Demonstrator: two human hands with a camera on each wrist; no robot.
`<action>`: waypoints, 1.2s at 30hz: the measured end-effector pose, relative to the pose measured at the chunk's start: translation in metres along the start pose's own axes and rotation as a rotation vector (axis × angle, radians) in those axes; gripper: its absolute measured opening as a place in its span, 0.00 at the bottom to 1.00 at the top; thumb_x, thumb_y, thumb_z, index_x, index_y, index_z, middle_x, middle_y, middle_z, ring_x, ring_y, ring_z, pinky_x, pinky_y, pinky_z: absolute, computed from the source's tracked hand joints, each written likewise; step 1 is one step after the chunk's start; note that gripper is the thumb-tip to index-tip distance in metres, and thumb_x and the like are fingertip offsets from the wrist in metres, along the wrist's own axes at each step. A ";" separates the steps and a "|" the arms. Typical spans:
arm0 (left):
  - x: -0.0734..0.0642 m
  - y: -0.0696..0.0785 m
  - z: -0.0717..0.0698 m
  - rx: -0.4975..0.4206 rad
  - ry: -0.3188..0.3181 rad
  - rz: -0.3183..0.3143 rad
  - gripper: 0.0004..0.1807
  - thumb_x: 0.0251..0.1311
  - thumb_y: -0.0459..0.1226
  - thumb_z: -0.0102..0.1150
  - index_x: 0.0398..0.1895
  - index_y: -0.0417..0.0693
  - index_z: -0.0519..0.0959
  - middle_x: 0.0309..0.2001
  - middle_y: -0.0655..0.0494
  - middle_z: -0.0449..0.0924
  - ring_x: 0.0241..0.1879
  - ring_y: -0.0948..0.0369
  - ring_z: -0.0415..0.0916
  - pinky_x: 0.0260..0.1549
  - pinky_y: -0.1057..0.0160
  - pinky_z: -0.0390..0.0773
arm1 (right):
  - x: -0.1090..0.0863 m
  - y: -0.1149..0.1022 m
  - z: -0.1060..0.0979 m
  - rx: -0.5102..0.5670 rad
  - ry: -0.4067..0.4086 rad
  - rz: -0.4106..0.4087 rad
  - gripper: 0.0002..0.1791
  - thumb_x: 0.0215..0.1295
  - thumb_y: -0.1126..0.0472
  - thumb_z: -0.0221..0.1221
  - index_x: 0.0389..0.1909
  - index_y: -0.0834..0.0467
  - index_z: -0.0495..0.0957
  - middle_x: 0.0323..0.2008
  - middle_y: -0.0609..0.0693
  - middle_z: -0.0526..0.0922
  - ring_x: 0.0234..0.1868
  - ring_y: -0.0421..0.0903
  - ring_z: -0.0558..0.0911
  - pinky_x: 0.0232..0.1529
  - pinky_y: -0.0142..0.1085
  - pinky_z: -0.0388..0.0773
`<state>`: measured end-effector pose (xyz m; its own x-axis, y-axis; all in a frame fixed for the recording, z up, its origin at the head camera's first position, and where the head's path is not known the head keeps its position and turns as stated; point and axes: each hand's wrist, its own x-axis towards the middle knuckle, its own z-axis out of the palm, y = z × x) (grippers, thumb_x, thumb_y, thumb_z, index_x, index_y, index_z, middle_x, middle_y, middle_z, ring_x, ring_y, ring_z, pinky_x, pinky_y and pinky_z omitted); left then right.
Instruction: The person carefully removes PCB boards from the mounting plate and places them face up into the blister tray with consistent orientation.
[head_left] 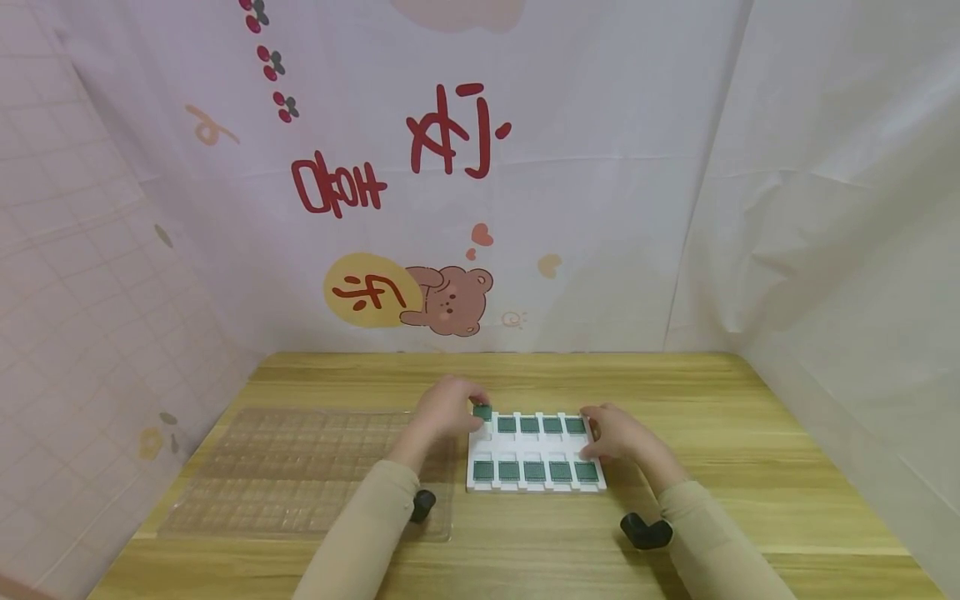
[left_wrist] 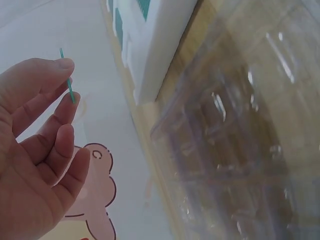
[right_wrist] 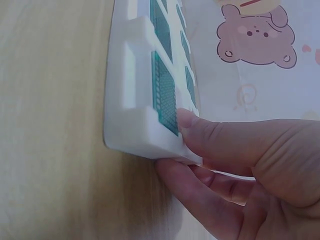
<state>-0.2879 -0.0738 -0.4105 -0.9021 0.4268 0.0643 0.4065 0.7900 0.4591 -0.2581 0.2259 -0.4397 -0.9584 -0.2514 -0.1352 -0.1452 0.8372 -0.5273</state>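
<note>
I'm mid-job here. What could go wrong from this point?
The left hand pinches a thin green board between thumb and fingertips, so it might slip and drop.

The right hand grips the end of the white tray with its thumb close to an end board; a small shift could nudge it.

The left sleeve crosses the clear tray and might catch it.
</note>
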 end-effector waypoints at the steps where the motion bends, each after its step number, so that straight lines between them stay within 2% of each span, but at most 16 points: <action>1: -0.001 -0.001 -0.001 0.003 0.007 0.001 0.13 0.50 0.35 0.73 0.40 0.53 0.86 0.40 0.62 0.83 0.47 0.58 0.75 0.52 0.54 0.73 | 0.000 0.000 0.000 0.000 0.000 0.002 0.42 0.46 0.67 0.76 0.63 0.72 0.69 0.51 0.68 0.73 0.44 0.55 0.75 0.35 0.38 0.82; 9: -0.008 -0.011 -0.015 -0.009 0.052 0.036 0.15 0.48 0.32 0.74 0.41 0.49 0.87 0.40 0.57 0.84 0.47 0.53 0.78 0.50 0.52 0.76 | 0.000 0.001 0.001 -0.028 0.008 0.002 0.42 0.46 0.65 0.76 0.63 0.71 0.70 0.51 0.67 0.73 0.44 0.55 0.75 0.42 0.42 0.81; 18: -0.017 -0.022 -0.033 -0.006 0.068 0.000 0.16 0.48 0.32 0.74 0.43 0.48 0.86 0.41 0.58 0.84 0.48 0.53 0.76 0.52 0.52 0.75 | 0.000 0.000 0.000 -0.027 0.004 0.009 0.42 0.46 0.65 0.76 0.63 0.71 0.70 0.53 0.68 0.73 0.46 0.55 0.75 0.45 0.45 0.80; 25: -0.020 -0.034 -0.037 0.029 0.079 0.008 0.14 0.47 0.31 0.75 0.40 0.46 0.86 0.39 0.57 0.84 0.46 0.54 0.76 0.51 0.52 0.75 | 0.000 0.000 0.000 -0.032 0.010 -0.002 0.42 0.46 0.65 0.76 0.63 0.71 0.70 0.52 0.68 0.73 0.45 0.55 0.76 0.47 0.47 0.79; 29: -0.023 -0.044 -0.038 0.028 0.072 -0.006 0.13 0.46 0.32 0.75 0.37 0.47 0.86 0.38 0.57 0.83 0.46 0.53 0.76 0.51 0.51 0.75 | 0.000 -0.001 0.000 -0.020 0.005 0.008 0.42 0.47 0.65 0.76 0.63 0.71 0.69 0.52 0.68 0.73 0.45 0.55 0.75 0.45 0.45 0.80; 32: -0.025 -0.053 -0.038 0.034 0.064 -0.021 0.12 0.46 0.32 0.75 0.36 0.48 0.86 0.37 0.58 0.83 0.45 0.52 0.77 0.50 0.51 0.76 | 0.000 0.000 0.000 -0.024 0.005 0.015 0.42 0.47 0.65 0.76 0.64 0.70 0.69 0.53 0.68 0.73 0.45 0.55 0.75 0.47 0.46 0.79; 36: -0.027 -0.065 -0.040 0.049 0.060 0.000 0.12 0.46 0.32 0.75 0.36 0.47 0.86 0.37 0.56 0.84 0.44 0.51 0.79 0.48 0.50 0.77 | 0.000 0.001 0.001 -0.031 0.009 0.013 0.42 0.47 0.64 0.76 0.64 0.70 0.69 0.54 0.67 0.73 0.46 0.55 0.75 0.50 0.48 0.78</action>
<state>-0.2956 -0.1547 -0.4065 -0.9087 0.4004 0.1180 0.4114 0.8114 0.4152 -0.2580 0.2259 -0.4409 -0.9623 -0.2365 -0.1342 -0.1404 0.8549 -0.4994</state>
